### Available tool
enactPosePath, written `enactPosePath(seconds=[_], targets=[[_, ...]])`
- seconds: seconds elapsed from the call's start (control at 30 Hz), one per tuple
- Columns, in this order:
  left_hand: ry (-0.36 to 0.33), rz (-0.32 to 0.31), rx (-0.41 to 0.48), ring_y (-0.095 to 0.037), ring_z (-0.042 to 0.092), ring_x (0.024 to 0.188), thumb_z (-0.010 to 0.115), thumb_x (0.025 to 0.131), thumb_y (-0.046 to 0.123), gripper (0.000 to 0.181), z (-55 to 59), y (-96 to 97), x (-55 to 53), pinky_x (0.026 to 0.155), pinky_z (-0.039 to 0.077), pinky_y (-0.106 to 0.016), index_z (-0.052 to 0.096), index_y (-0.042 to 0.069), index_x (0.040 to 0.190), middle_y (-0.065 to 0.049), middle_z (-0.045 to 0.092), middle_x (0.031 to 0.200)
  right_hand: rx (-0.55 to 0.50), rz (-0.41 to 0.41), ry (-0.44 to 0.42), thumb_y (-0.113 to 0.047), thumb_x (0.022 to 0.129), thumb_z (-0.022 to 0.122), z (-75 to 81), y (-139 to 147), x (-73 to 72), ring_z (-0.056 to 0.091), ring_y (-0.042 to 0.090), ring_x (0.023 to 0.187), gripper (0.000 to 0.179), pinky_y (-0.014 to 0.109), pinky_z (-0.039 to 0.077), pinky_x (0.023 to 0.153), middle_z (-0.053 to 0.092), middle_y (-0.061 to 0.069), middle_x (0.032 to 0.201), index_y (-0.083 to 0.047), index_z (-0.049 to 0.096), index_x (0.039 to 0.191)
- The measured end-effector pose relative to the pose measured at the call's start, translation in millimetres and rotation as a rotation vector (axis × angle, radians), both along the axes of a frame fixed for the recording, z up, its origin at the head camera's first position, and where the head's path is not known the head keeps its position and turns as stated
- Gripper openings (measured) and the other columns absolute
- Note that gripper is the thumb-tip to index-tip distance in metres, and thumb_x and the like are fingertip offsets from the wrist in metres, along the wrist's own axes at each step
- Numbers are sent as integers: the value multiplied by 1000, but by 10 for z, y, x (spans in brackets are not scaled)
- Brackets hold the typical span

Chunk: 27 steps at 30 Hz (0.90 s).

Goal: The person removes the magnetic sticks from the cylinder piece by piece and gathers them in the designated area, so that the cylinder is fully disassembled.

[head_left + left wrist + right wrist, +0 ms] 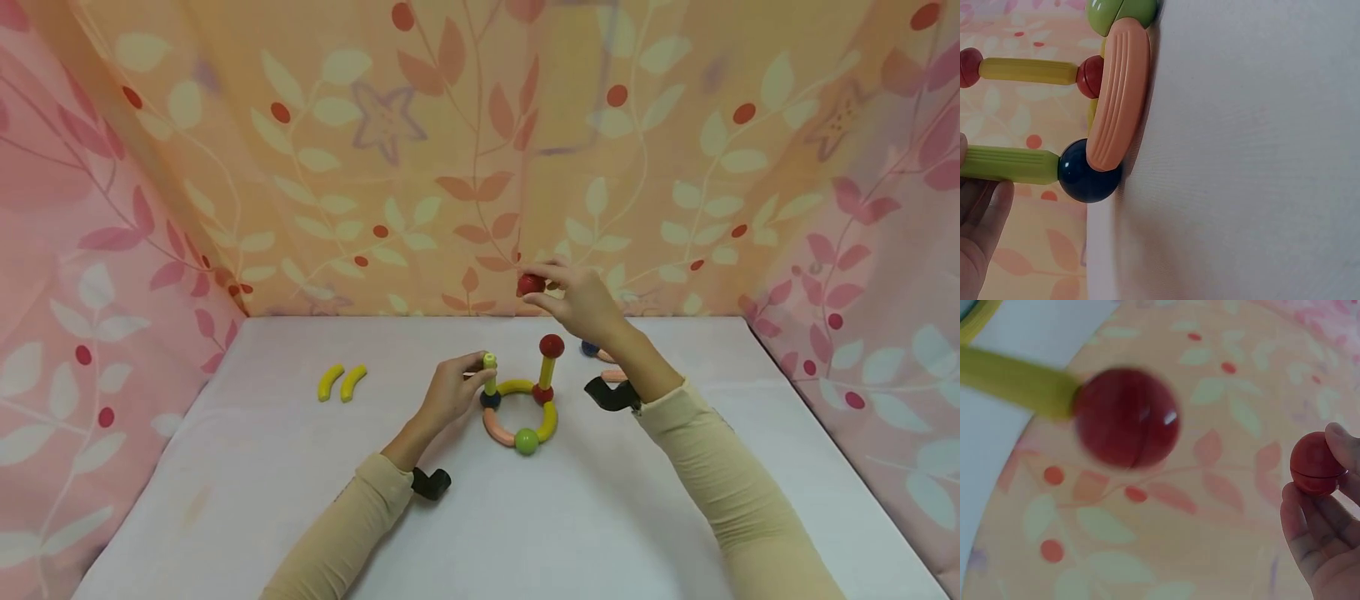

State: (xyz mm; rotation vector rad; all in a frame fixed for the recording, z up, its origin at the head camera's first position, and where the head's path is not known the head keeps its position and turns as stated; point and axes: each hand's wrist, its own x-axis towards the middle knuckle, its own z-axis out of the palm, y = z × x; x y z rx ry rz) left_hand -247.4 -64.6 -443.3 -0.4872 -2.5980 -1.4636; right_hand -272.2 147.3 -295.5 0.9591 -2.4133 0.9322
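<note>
My left hand [450, 390] pinches an upright light green rod [1016, 164] near its top. The rod's lower end meets a dark blue ball [1088, 172], part of a ring on the table. Curved yellow pieces [515, 386], a curved pink piece [1121, 90], a green ball [527, 442] and a red ball [543, 393] make up the rest of that ring. From this red ball rises a yellow rod [547, 372], topped by another red ball [551, 346]. Raised above the ring, my right hand [588, 304] holds a loose red ball [1315, 464] between thumb and fingers.
Two curved yellow pieces [330, 383] lie side by side on the left of the white table [262, 467]. Beyond my right wrist are a blue ball [589, 348] and pink pieces [613, 376], partly hidden by the arm. Patterned curtains [480, 167] border the table.
</note>
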Motion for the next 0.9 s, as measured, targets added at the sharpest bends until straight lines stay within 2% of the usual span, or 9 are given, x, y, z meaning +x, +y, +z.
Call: enactPosePath(seconds=[0.13,0.27,0.6,0.77,0.9], targets=[[-4,2,-6,-26,68,107,64,94,20,34,6,12,11,93,55,-38,65,2,123,-13,72,112,-22,-63,-97,-6,85,74,-83,203,-119,65,30,94,39,44,57,84,68,19,113,4,65,121],[-7,8,-9,-26,68,107,64,94,20,33,5,19,11,93,55,-38,66,3,122,-12,72,111,-33,-116,-160,-6,86,73,-218,390,-271,64,32,97,39,46,57,84,67,21,115,5,64,122],[29,-1,0,-27,68,106,64,94,20,27,-47,9,-5,88,57,-36,68,4,116,-11,73,108,8,-263,-340,-9,90,69,-664,781,-608,62,38,102,40,49,54,89,65,25,113,6,61,126],[36,2,7,-27,68,105,64,94,20,26,-64,12,-9,87,57,-35,69,5,114,-11,73,106,47,-335,-411,-10,92,66,-882,957,-717,60,38,105,41,44,53,85,63,27,118,7,58,129],[38,4,2,-27,68,105,64,94,20,26,-63,16,-9,87,57,-35,69,4,114,-11,73,106,58,-383,-450,-11,92,66,-1084,1108,-779,59,37,106,43,43,52,88,61,27,120,7,57,130]])
